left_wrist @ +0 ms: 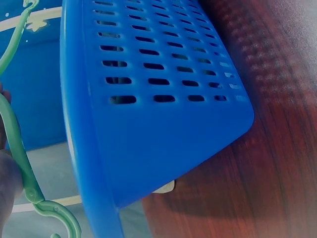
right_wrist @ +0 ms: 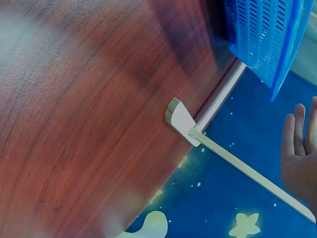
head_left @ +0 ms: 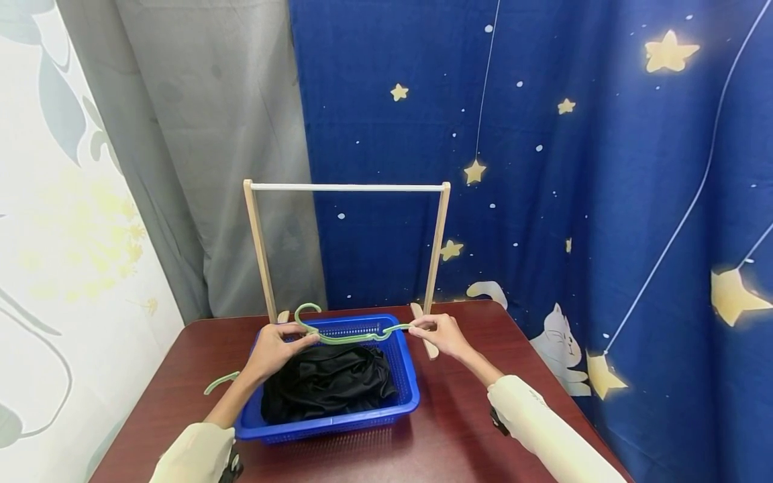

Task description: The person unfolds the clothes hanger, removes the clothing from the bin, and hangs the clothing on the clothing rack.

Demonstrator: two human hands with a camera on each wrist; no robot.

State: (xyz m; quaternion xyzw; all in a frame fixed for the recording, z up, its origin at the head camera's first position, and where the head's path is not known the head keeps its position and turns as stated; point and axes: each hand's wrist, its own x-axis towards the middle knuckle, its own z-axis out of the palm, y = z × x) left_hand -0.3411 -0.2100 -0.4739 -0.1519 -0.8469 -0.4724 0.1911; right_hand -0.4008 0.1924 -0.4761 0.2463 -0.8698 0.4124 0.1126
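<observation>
A light green clothes hanger is held up above the far side of a blue plastic basket. My left hand pinches it near its left end, beside the curved hook. At the other end, the fingertips of my right hand grip the tip of the arm. Crumpled black cloth lies in the basket below. In the left wrist view the hanger shows next to the basket's rim, with only part of the left hand in view. The right wrist view shows the right hand without the hanger.
Behind the basket stands a small rack with a white bar and wooden posts; its right foot rests on the red-brown table. Part of another green hanger shows left of the left forearm. Curtains hang behind.
</observation>
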